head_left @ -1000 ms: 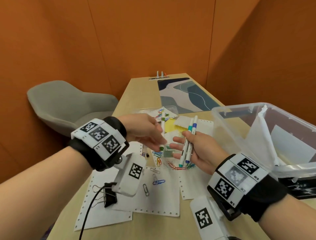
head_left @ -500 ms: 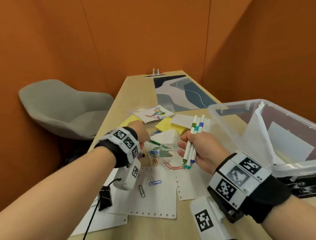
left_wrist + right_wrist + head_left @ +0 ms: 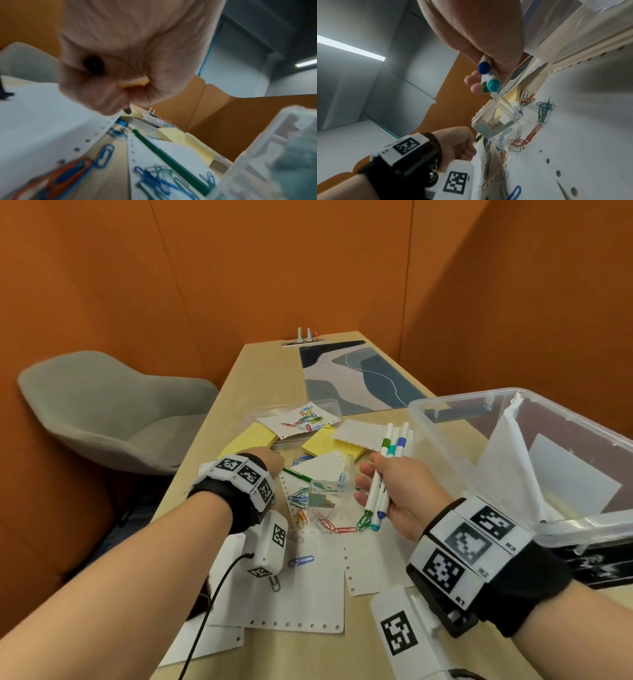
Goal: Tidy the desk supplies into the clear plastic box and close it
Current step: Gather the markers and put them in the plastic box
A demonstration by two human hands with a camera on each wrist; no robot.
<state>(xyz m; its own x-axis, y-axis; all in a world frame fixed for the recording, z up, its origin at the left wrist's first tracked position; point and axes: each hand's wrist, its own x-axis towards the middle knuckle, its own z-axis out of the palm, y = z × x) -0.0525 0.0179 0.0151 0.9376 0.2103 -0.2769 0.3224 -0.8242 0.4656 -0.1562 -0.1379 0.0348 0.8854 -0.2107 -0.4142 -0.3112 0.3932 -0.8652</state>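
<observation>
Right hand [image 3: 394, 491]: curled round three pens [image 3: 385, 474], bundled for one transfer; box [image 3: 445, 419] open just right of grip. Left hand [image 3: 270, 463]: curled over green pen [image 3: 297, 475] on desk, contact not discernible. Clips [image 3: 337, 529] loose below right grip.

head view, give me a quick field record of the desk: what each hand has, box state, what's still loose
right hand: grips three markers with green, teal and blue caps
left hand: down at the end of the green pen, fingers curled; grip hidden
clear plastic box: open, on the right, papers inside
loose on desk: paper clips, yellow sticky notes, small clear case, perforated sheets
</observation>
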